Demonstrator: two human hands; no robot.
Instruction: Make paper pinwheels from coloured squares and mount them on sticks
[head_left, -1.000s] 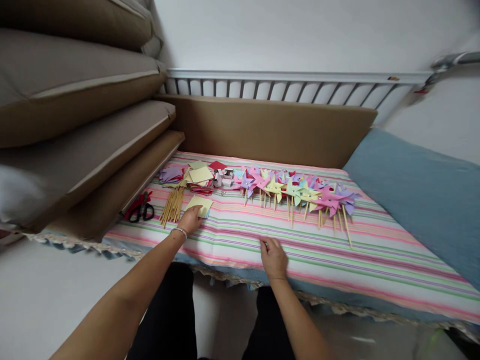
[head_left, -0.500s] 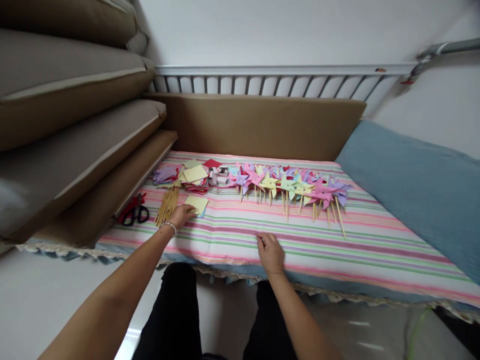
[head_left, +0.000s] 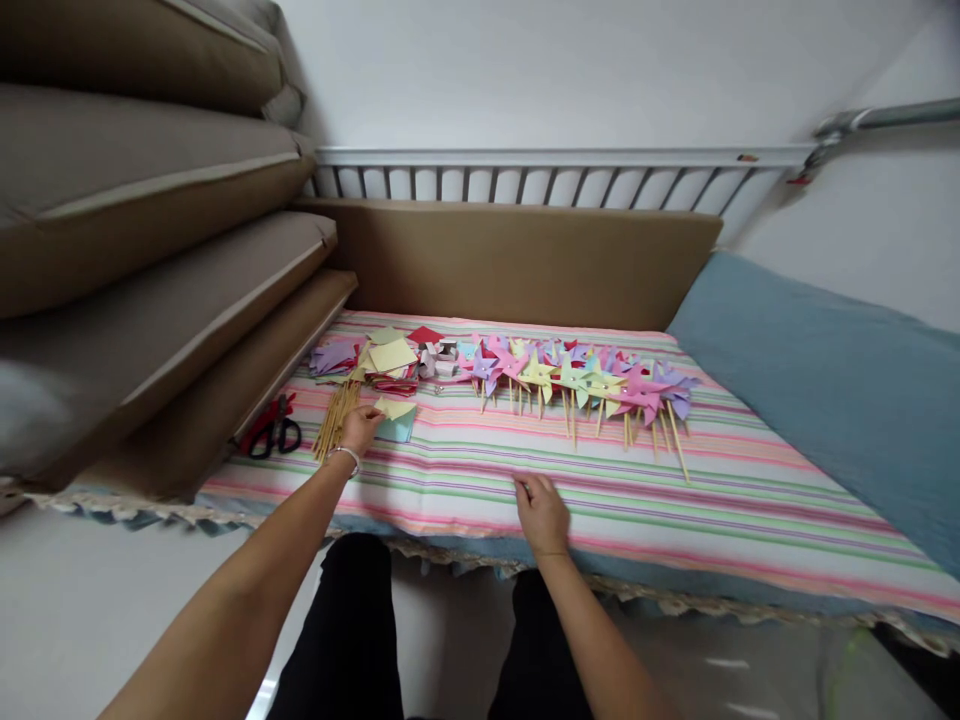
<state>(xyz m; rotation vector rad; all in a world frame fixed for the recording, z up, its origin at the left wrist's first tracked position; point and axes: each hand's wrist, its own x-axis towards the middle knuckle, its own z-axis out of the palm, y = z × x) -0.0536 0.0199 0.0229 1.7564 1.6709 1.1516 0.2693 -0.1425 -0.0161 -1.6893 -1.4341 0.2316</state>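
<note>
The person's left hand [head_left: 361, 428] grasps a yellow paper square [head_left: 396, 408] by its near left edge, between the thumb and the fingers. This square lies tilted over a light blue paper [head_left: 397, 429], which shows below it on the striped cloth [head_left: 465, 480]. A pale bracelet [head_left: 349, 458] is around the left wrist. The right hand [head_left: 543, 512] rests at the front part of the cloth, with the fingers curled inward; whether something is held inside, one cannot tell.

Just beside the left hand lies a bundle of thin wooden sticks [head_left: 336, 418], and further to the left are black-handled scissors [head_left: 276, 436]. Behind the sticks there is a stack of paper squares [head_left: 394, 357], with yellow on the top, and a pile of purple papers [head_left: 334, 357] next to it. To the right, many finished paper pinwheels [head_left: 574, 378] lie close together in a long row, their sticks pointing toward the person.
</note>
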